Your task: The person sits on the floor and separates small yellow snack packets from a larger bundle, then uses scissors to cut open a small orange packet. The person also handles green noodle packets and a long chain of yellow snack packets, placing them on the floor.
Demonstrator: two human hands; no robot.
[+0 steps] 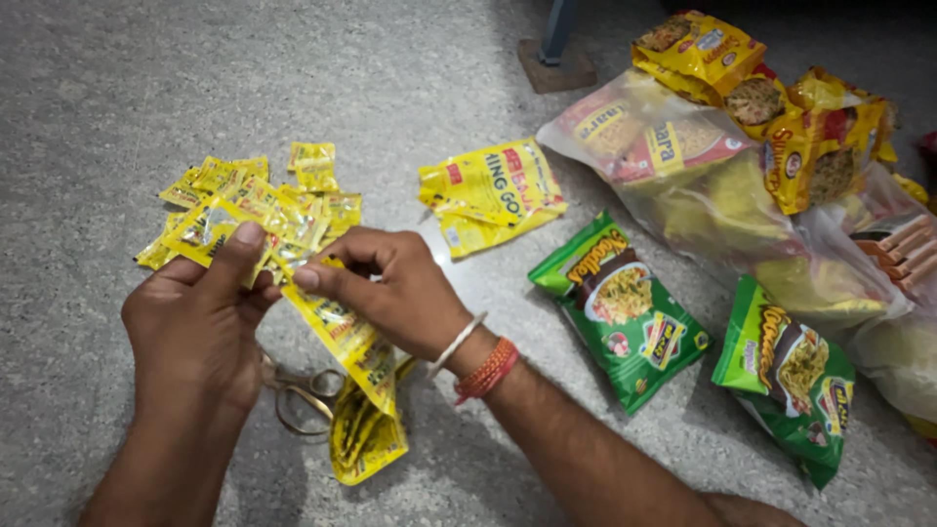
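Observation:
My left hand (200, 317) pinches the top of a strip of small yellow sachets (342, 327) between thumb and fingers. Beside it, my right hand (395, 293), with a silver bangle and red threads at the wrist, grips the same strip. The strip hangs down from both hands and folds onto the grey stone floor near my wrists. A loose heap of separate yellow sachets (293, 190) lies just beyond my fingers. Scissors with metal loop handles (303, 395) lie on the floor, partly hidden under my left hand and the strip.
A flat yellow wrapper (493, 195) lies in the middle. Two green noodle packets (625, 312) (791, 376) lie at right. Behind them is a clear plastic bag (703, 185) with several yellow noodle packs (820, 137). A wooden block under a blue furniture leg (554, 60) stands at the back.

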